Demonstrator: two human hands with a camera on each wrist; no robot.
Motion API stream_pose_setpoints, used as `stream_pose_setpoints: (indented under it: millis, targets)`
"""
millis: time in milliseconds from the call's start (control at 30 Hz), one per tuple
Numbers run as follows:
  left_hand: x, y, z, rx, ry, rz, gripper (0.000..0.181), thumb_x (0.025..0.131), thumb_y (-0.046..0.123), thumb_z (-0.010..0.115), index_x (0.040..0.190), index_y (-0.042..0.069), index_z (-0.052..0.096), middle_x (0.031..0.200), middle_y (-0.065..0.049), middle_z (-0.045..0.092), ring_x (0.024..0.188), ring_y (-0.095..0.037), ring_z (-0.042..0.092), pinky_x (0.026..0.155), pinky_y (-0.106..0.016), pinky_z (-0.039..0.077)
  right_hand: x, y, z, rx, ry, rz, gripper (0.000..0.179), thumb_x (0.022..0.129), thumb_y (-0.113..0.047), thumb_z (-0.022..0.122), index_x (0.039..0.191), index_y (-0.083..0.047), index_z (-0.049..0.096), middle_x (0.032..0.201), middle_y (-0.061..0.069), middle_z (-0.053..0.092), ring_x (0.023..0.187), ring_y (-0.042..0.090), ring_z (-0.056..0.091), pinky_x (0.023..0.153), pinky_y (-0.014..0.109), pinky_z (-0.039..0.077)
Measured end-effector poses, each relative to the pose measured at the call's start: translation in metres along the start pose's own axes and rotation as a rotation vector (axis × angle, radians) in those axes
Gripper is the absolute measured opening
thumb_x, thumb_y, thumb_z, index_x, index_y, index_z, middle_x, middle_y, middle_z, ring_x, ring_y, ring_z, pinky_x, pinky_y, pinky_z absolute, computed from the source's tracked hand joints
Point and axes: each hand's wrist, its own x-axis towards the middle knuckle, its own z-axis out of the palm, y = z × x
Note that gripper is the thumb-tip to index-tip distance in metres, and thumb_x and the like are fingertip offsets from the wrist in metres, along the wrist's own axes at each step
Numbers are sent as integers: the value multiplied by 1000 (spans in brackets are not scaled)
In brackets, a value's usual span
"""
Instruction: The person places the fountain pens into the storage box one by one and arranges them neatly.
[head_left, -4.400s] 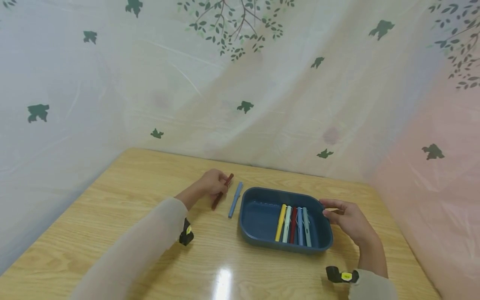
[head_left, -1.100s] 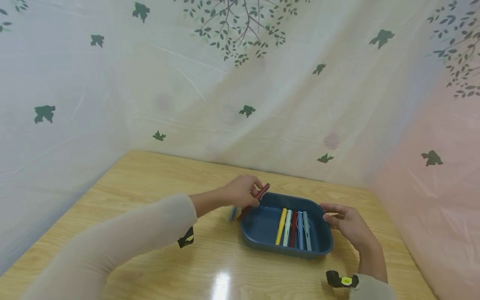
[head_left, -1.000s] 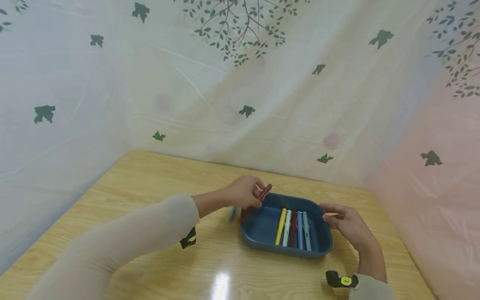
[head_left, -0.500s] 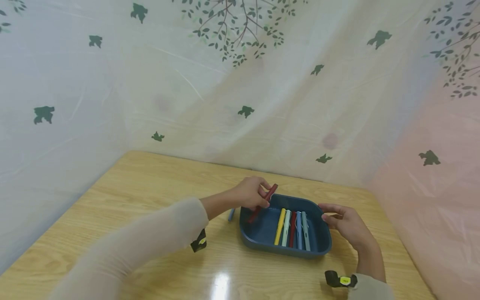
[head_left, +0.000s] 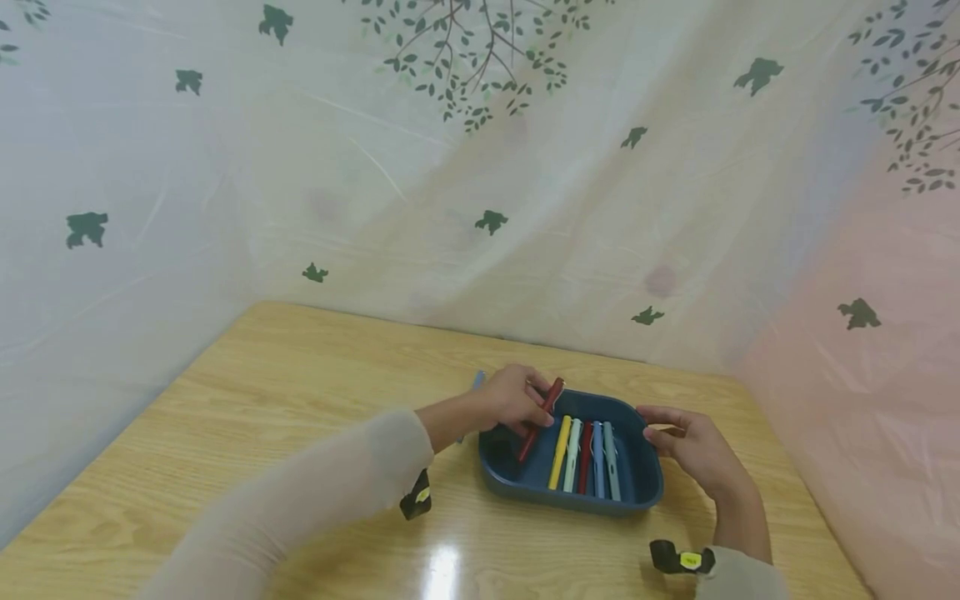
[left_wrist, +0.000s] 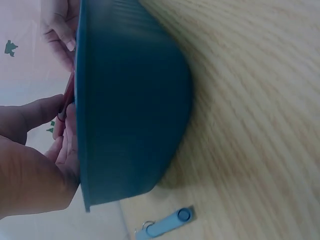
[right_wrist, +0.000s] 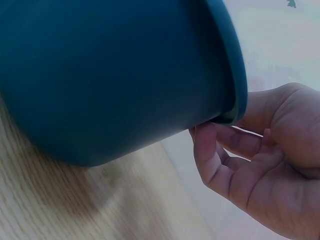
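Observation:
My left hand (head_left: pixel 517 396) pinches a dark red pen (head_left: pixel 529 443) between thumb and fingers, slanted over the left part of a dark blue bin (head_left: pixel 517 487). Inside the bin, a row of pens lies side by side: a yellow pen (head_left: pixel 560 450) nearest the held one, then pale green, red, blue and grey-green ones. At the bin's right end, my right hand (head_left: pixel 693 442) pinches the rim; the right wrist view shows its fingers (right_wrist: pixel 205 145) against the wall under the lip. The left wrist view shows the held pen only partly, above the rim.
A light blue pen (head_left: pixel 478 381) lies on the wooden table (head_left: pixel 337 358) left of the bin, partly hidden behind my left wrist. Patterned curtains (head_left: pixel 420 208) close off the back and sides. Black camera mounts (head_left: pixel 416 497) sit on both wrists.
My left hand picked the red pen off the table, carried it right over the bin's left rim, and has lowered it toward the row. The right hand stays at the rim.

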Motion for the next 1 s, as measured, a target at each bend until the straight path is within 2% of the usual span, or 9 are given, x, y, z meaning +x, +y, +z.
stream_pose_setpoints:
  millis: [200, 433, 600, 800, 1000]
  targets:
    - [3, -4, 9, -32, 0, -21, 47, 82, -10, 79, 125, -2, 61, 96, -11, 72, 82, -24, 71, 64, -37, 64, 1, -1, 0, -7, -2, 4, 44, 105, -14, 60, 147, -3, 53, 148, 26, 50, 120, 36, 64, 99, 53, 55]
    - [5, -9, 16, 27, -2, -63, 53, 81, -9, 80, 129, 0, 58, 97, -9, 70, 79, -22, 71, 61, -33, 63, 0, -3, -1, -5, -4, 2, 44, 105, -14, 59, 147, -3, 53, 149, 26, 49, 119, 37, 65, 101, 57, 53]
    - [4, -12, 21, 20, 10, -91, 49, 81, -11, 79, 124, -1, 58, 92, -11, 71, 79, -23, 71, 61, -34, 63, 0, -4, -2, -5, -10, 0, 45, 105, -15, 60, 148, -4, 53, 150, 26, 48, 120, 38, 64, 101, 56, 53]
    - [4, -15, 26, 50, 39, -123, 47, 79, -12, 81, 120, -1, 60, 88, -12, 65, 74, -23, 69, 58, -32, 62, 1, -2, -2, -8, -6, 6, 45, 105, -16, 60, 148, -5, 53, 150, 26, 49, 120, 37, 64, 104, 61, 49]
    - [5, -22, 31, 48, 54, -176, 44, 79, -12, 80, 116, 0, 60, 87, -11, 65, 73, -22, 69, 59, -30, 62, 1, -2, -2, -3, -7, 9, 45, 105, -17, 60, 148, -5, 53, 150, 26, 48, 120, 37, 64, 104, 60, 50]
